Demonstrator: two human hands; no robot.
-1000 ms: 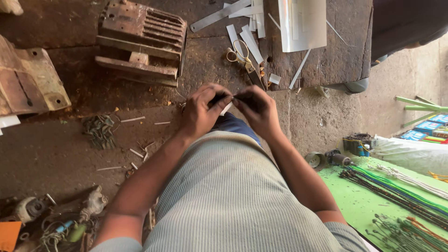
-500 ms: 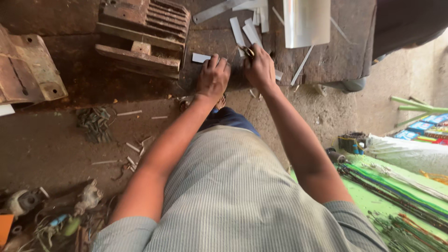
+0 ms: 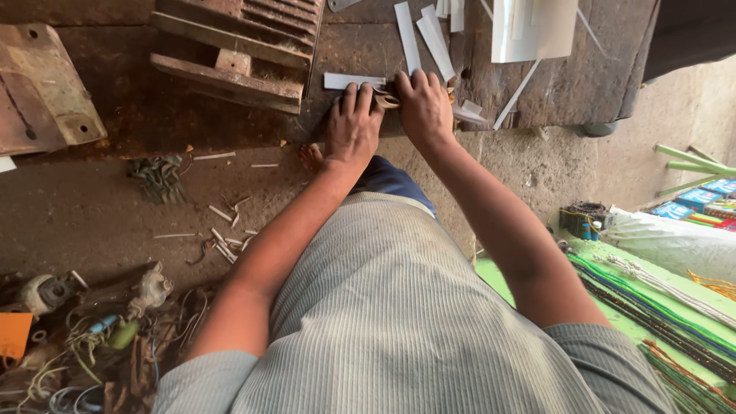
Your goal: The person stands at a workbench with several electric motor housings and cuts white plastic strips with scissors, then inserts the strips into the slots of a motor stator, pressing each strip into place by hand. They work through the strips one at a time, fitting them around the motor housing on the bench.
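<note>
Hands moved up and away from the body since a second ago: then they worked close over the lap, now both press at the near edge of the dark worktop [image 3: 552,84]. Left hand [image 3: 351,126] lies flat, fingers spread, pinning a white flat strip [image 3: 349,80] whose free end juts left of the grip. Right hand [image 3: 424,107] is curled shut around a pale, rounded tool or coil [image 3: 389,100]; its exact kind cannot be told. More white strips [image 3: 429,38] lie just beyond the grip, a ribbed rusty metal block [image 3: 230,46] to its left. Judged: work has gone from hand-held fiddling to bracing the strip on the worktop.
</note>
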